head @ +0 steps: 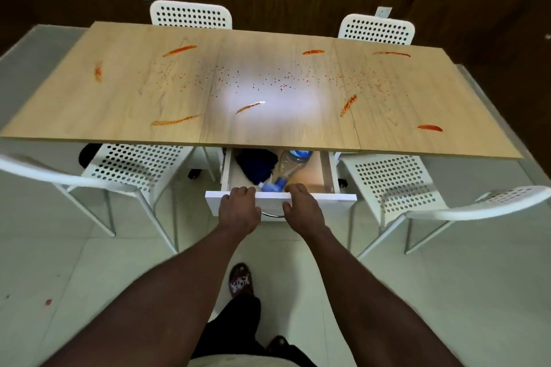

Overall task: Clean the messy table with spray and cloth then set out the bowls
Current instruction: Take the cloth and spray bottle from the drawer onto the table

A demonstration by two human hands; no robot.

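Both hands rest on the white front panel of the drawer (280, 198), which stands pulled out from under the middle of the near edge of the worktop (119, 104). The left hand (240, 207) has its fingers hooked over the panel's top edge; its grip is clamped on the panel. The right hand (301, 205) lies likewise, fingers curled over the top edge and thumb against the panel face. This two-handed hold suits a level pull on a wide drawer.

Inside the drawer, one dark blue cloth (256, 165) lies toward the left side. One clear spray bottle (290, 167) lies on its side beside it, blue nozzle toward the front panel, just beyond the fingers. Both are stored lying flat, probably because the drawer is shallow.

The worktop carries eight red-orange smears: three along the far edge, one near the left edge, and four toward the near edge. Fine red specks are scattered across the middle.

Four white perforated chairs are visible: two at the far edge, two at the near edge, flanking the drawer.

No bowls are in view. Cleaning has not begun.
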